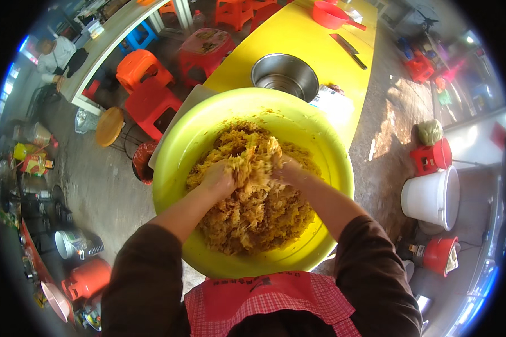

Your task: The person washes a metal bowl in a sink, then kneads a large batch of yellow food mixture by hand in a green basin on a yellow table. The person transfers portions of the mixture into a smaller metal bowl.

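A large yellow-green plastic basin [168, 181] sits right before me. Inside it lies a big heap of shredded, yellowish-brown food mixture [253, 227]. My left hand [219, 179] and my right hand [286, 170] are both sunk into the upper part of the heap. Between them a clump of the shreds is lifted, blurred by motion. The mixture hides most of my fingers. Just beyond the basin's far rim stands a round stainless steel pot [284, 76], with little in it that I can make out.
The basin rests at the near end of a yellow table [244, 59]. A cleaver [348, 50] and a red plastic ladle [331, 16] lie farther back. Red stools [152, 105] stand left, a white bucket [426, 198] right. A person [57, 54] sits at a far-left counter.
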Available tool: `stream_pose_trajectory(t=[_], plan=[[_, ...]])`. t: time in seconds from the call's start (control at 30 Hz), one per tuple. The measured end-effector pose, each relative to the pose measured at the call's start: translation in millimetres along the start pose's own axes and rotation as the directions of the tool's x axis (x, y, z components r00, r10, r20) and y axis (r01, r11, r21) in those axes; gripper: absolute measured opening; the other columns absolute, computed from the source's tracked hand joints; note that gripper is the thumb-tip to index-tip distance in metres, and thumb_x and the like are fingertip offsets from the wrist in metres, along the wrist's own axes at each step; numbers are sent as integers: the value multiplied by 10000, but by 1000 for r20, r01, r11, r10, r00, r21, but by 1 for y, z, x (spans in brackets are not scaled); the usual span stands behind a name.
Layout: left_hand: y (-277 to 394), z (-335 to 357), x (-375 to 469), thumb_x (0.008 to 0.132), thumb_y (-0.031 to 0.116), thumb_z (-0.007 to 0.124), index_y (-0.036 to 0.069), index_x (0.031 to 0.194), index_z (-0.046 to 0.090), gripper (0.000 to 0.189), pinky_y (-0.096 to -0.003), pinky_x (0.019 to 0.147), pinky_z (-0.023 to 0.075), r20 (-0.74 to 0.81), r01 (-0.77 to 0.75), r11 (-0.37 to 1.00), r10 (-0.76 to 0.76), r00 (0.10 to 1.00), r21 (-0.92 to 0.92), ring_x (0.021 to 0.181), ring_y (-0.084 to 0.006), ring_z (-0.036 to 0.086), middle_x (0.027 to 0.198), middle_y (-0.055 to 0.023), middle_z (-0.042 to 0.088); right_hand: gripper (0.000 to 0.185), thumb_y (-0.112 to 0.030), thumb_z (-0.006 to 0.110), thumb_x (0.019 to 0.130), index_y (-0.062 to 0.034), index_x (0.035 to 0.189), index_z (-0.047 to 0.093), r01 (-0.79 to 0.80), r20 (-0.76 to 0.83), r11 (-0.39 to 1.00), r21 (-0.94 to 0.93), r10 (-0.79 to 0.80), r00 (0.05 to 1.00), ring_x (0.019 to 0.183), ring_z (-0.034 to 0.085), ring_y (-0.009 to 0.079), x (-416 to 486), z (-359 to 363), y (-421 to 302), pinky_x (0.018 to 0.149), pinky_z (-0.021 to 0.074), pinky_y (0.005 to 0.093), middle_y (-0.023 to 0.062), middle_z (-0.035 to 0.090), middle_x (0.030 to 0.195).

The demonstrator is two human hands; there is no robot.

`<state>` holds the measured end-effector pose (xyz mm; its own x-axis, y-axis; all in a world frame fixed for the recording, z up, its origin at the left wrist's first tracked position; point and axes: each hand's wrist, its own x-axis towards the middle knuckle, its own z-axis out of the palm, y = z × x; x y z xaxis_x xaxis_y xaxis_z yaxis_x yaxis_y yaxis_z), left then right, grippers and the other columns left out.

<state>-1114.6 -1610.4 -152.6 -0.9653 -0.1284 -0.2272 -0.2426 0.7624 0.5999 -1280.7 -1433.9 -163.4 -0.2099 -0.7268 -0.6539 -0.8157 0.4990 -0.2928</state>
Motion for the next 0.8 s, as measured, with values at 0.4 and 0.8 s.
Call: stream_pose_trajectory(t=[0.4, 0.8], plan=[[11, -22, -73, 894, 479, 552, 136, 1458, 302, 706, -481, 1067, 308, 199, 596, 170, -841, 502, -785, 1293, -343, 373, 1417, -165, 392, 276, -234, 536, 936, -216, 1199, 618, 225, -168, 915, 335, -177, 970, 978, 614, 232, 121, -54, -26, 891, 518, 370, 118, 649, 1054], [47, -6, -60, 868, 523, 554, 107, 1403, 395, 696, -492, 1011, 393, -18, -65, 630, 80, 997, -774, 1237, -255, 477, 1387, -112, 476, 804, -383, 632, 886, -194, 1494, 142, -269, 326, 707, 654, 57, 944, 1298, 416, 298, -1, -25, -21, 1058, 411, 420, 192, 373, 1449]])
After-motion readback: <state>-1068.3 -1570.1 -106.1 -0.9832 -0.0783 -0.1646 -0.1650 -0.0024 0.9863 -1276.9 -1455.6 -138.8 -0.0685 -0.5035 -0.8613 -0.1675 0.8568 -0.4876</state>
